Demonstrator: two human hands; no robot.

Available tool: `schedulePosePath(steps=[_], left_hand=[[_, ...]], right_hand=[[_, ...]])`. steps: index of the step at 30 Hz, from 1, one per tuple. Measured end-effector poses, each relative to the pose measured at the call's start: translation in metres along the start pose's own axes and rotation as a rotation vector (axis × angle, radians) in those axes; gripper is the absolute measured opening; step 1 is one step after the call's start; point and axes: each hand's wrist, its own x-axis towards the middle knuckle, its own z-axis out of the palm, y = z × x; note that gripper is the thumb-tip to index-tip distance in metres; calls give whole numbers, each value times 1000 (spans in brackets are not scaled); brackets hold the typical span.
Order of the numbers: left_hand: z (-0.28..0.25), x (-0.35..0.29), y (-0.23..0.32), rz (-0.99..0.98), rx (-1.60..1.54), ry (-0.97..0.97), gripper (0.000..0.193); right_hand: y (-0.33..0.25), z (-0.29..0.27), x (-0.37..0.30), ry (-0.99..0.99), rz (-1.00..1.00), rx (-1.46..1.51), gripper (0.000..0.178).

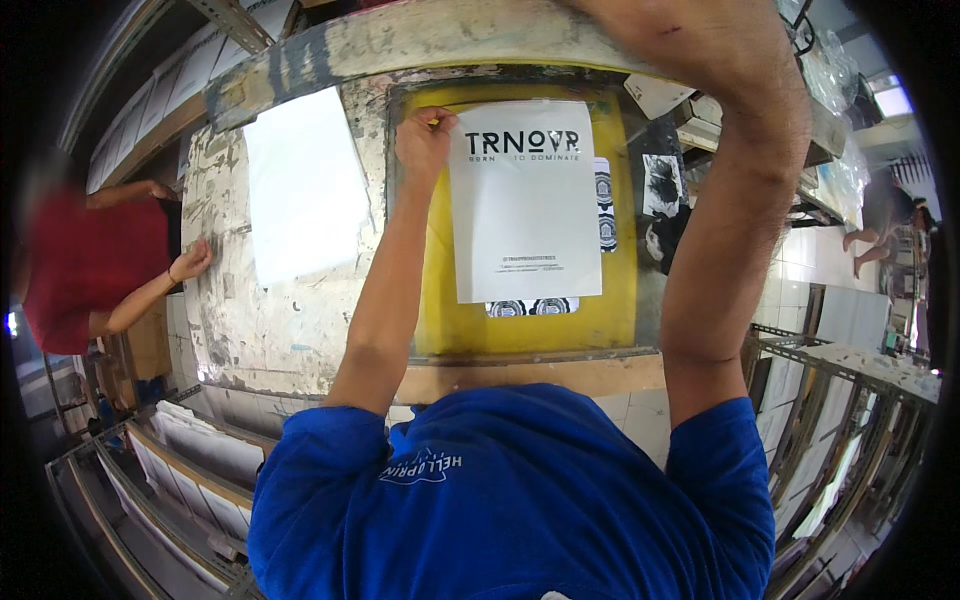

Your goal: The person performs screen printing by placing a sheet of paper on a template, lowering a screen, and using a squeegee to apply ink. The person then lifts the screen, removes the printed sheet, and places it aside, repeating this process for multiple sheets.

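Observation:
A white sheet with black print (pixel 525 215) lies over a yellow screen-printing mesh (pixel 615 310) in a dark frame. My left hand (pixel 424 142) is closed in a pinch at the sheet's upper left corner. A bit of yellow shows between its fingers, but what they grip is unclear. Beyond the sheet's upper right, my right hand (pixel 655 30) reaches past the frame, its fingers cut off by the picture's top edge. Cards with black round emblems (pixel 532 307) peek out from under the sheet's lower edge and right side.
Blank white paper (pixel 305 190) lies left on the paint-stained table (pixel 275 345). A wooden beam (pixel 400 45) runs along the far edge. Black-smeared scraps (pixel 662 185) lie right of the frame. A person in red (pixel 100 260) stands at left; metal racks (pixel 835 400) stand at right.

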Motion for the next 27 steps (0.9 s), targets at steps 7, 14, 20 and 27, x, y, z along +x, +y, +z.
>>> schedulePosePath(steps=[7,14,20,27], left_hand=[[-107,-44,-31,-159,-334,258,12],[-247,-118,-139,-311,-292,614,12],[-344,-198,-205,-423,-120,897,10],[-331,-164,-169,-119,582,903,41]], right_hand=[[-27,-26,8,-138,35,44,44],[-33,-1,-8,149,-29,-267,43],[-38,-1,-6,91,-63,-225,44],[-37,-1,-2,-12,97,-236,46]])
